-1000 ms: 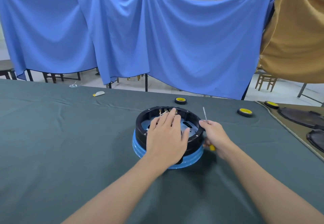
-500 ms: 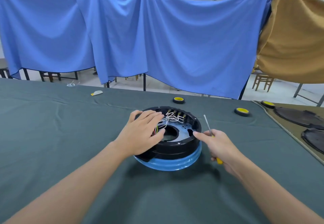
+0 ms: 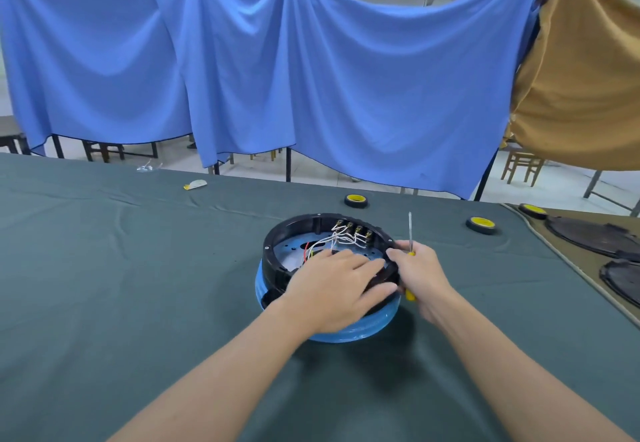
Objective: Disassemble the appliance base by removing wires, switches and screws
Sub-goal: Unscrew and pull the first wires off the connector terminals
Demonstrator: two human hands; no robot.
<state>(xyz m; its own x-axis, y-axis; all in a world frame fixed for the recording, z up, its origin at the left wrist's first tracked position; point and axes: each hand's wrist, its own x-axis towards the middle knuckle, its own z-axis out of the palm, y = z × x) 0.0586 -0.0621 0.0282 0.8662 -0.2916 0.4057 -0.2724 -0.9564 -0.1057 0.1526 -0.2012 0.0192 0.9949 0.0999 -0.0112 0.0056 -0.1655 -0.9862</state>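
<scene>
Left arm: bare, extended forward — forearm angled rightward.
Left hand [image 3: 332,289]: palm down, fingers straight, laid flat on the appliance base [image 3: 277,244].
Right hand [image 3: 420,279]: fingers curled round the screwdriver [image 3: 410,234] — shaft upright.

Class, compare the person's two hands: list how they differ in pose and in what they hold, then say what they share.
The left hand lies across the near rim of the base with its fingers stretched out, while the right hand is curled round a screwdriver. The left hand holds no tool, and the right hand's screwdriver points up. Both hands touch the base.
</scene>
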